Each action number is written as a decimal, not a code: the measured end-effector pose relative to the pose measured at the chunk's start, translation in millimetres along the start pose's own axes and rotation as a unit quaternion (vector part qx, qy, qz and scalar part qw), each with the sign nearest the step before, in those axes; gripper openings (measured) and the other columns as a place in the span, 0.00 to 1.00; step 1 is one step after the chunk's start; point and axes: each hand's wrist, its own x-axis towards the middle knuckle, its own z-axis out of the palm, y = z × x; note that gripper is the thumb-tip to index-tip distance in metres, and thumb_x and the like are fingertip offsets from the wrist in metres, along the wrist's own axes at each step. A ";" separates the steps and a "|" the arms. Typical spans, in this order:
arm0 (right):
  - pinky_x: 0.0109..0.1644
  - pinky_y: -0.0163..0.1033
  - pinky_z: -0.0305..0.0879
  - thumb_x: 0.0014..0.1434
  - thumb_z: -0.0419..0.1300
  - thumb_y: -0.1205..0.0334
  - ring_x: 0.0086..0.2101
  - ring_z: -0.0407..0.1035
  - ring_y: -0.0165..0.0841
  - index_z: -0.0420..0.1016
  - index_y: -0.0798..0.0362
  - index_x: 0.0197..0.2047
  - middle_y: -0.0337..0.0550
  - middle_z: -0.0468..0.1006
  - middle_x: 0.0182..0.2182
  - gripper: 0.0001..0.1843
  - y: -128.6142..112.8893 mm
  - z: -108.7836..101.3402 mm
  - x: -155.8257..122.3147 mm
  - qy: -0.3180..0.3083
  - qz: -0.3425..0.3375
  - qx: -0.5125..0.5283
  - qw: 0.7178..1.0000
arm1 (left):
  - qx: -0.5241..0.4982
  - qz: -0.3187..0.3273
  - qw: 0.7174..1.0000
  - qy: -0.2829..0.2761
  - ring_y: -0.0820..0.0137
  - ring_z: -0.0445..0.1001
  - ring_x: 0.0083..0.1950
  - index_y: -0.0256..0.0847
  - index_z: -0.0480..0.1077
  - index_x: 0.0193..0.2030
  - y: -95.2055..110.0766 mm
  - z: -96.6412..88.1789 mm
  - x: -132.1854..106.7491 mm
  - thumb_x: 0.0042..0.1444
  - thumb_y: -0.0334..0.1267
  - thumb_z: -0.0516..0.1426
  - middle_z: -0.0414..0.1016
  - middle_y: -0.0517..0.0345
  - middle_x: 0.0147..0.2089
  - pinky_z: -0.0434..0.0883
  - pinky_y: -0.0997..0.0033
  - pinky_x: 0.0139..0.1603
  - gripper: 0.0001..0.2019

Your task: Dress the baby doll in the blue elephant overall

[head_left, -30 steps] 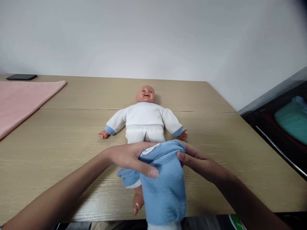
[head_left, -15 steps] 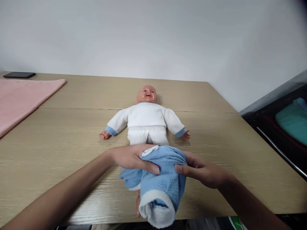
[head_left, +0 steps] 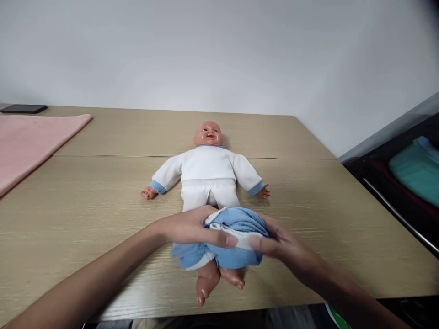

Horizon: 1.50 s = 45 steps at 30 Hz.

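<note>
Left fingers (head_left: 219, 237) and right fingers (head_left: 269, 246) in narrow pinches on blue garment (head_left: 240, 217)

Pink cloth (head_left: 32, 141) cut by left edge. Doll (head_left: 208, 162) hidden at knees by blue garment (head_left: 238, 260). Right fingers (head_left: 266, 246) blurred, partly hidden.

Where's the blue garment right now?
In the head view, the blue garment is at lower centre, bunched between the left hand and the right hand, just above the bare feet of the doll.
</note>
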 end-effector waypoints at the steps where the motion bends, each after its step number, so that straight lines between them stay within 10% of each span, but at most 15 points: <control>1: 0.56 0.45 0.74 0.68 0.71 0.42 0.50 0.79 0.43 0.82 0.49 0.65 0.47 0.87 0.51 0.29 4.1 -1.5 0.4 0.011 -0.008 0.024 1.000 | -0.015 0.002 1.000 0.000 0.64 0.80 0.47 0.40 0.83 0.49 -0.3 0.1 -0.3 0.62 0.61 0.70 0.85 0.56 0.46 0.77 0.67 0.54 0.25; 14: 0.62 0.45 0.73 0.52 0.84 0.61 0.56 0.78 0.43 0.67 0.46 0.76 0.45 0.84 0.54 0.53 0.5 -2.4 2.9 -0.054 0.002 0.052 0.997 | -0.146 0.014 0.989 -0.009 0.62 0.85 0.54 0.39 0.83 0.56 -4.9 -0.9 4.5 0.59 0.52 0.75 0.89 0.51 0.54 0.78 0.66 0.61 0.25; 17: 0.48 0.43 0.77 0.59 0.81 0.54 0.41 0.79 0.38 0.68 0.46 0.73 0.43 0.85 0.46 0.44 -3.4 -2.7 -0.9 -0.094 0.038 0.049 0.994 | -0.127 0.013 0.991 -0.032 0.64 0.84 0.51 0.39 0.83 0.56 -1.2 -2.0 1.5 0.53 0.44 0.78 0.89 0.55 0.49 0.79 0.69 0.56 0.25; 25: 0.44 0.39 0.73 0.60 0.78 0.50 0.38 0.74 0.36 0.84 0.52 0.47 0.42 0.84 0.39 0.18 -3.7 3.5 4.8 -0.035 0.081 -0.040 0.995 | 0.000 0.046 0.999 0.012 0.63 0.80 0.49 0.42 0.76 0.58 -4.2 9.3 2.5 0.45 0.28 0.71 0.84 0.60 0.48 0.78 0.64 0.52 0.30; 31: 0.42 0.40 0.68 0.54 0.65 0.65 0.37 0.71 0.36 0.78 0.50 0.51 0.39 0.79 0.38 0.19 -4.3 10.5 -0.3 0.070 0.036 -0.166 0.983 | 0.167 0.017 0.982 0.085 0.56 0.79 0.54 0.42 0.70 0.59 -0.9 19.6 1.4 0.50 0.35 0.71 0.81 0.54 0.55 0.77 0.58 0.54 0.29; 34: 0.43 0.42 0.63 0.58 0.61 0.66 0.38 0.71 0.38 0.73 0.49 0.49 0.41 0.79 0.40 0.14 -2.6 11.7 -2.2 0.142 -0.008 -0.342 0.929 | 0.235 0.011 0.967 0.099 0.57 0.79 0.52 0.42 0.71 0.57 3.2 26.0 1.6 0.58 0.35 0.63 0.81 0.54 0.52 0.76 0.57 0.54 0.19; 37: 0.42 0.42 0.57 0.60 0.59 0.67 0.37 0.70 0.38 0.70 0.49 0.46 0.42 0.79 0.39 0.10 0.4 8.4 -1.3 0.123 -0.011 -0.449 0.885 | 0.268 -0.014 0.956 0.122 0.58 0.79 0.47 0.43 0.72 0.55 5.4 31.6 2.8 0.60 0.35 0.59 0.81 0.56 0.47 0.74 0.58 0.50 0.16; 45: 0.38 0.40 0.54 0.65 0.59 0.66 0.30 0.68 0.33 0.75 0.49 0.38 0.37 0.81 0.31 0.04 -8.7 3.1 -4.1 0.063 0.012 -0.428 0.901 | 0.297 -0.084 0.947 0.090 0.57 0.81 0.43 0.44 0.71 0.51 12.2 30.5 4.3 0.55 0.41 0.66 0.81 0.57 0.43 0.70 0.64 0.40 0.17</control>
